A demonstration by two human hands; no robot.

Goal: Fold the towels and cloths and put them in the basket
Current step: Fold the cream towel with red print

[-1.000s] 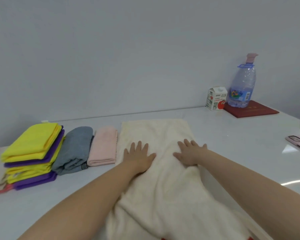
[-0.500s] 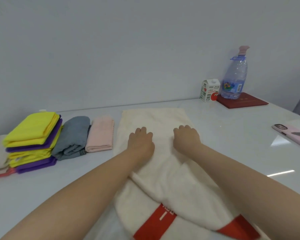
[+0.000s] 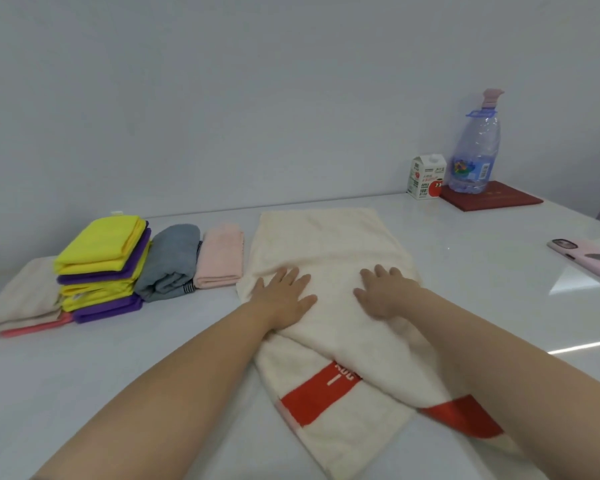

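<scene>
Here, a cream towel (image 3: 329, 244) lies mid-frame on the white table (image 3: 118, 375).
Its long axis runs from lower right up to centre; the near end is cut off, red bands (image 3: 312, 400) half hidden under a fold. Left hand (image 3: 284, 296) and right hand (image 3: 385, 292) press it, fingers spread.

Cream towel (image 3: 326, 244) runs out of frame, its lettering half covered

The towel's near end leaves the bottom edge, and its folded upper layer hides part of the red band (image 3: 312, 393), so the white lettering there cannot be read. The left forearm (image 3: 174, 386) and right forearm (image 3: 499, 358), both cropped by the frame, mask the towel's sides. A pink phone (image 3: 582, 256) is cut off at the right edge. A beige cloth (image 3: 21, 299) lies partly under the yellow-and-purple stack (image 3: 101, 251), with only 1 strip of a pink item (image 3: 35, 329) showing beneath. The juice carton (image 3: 426, 181) carries print mostly too small to read.
</scene>
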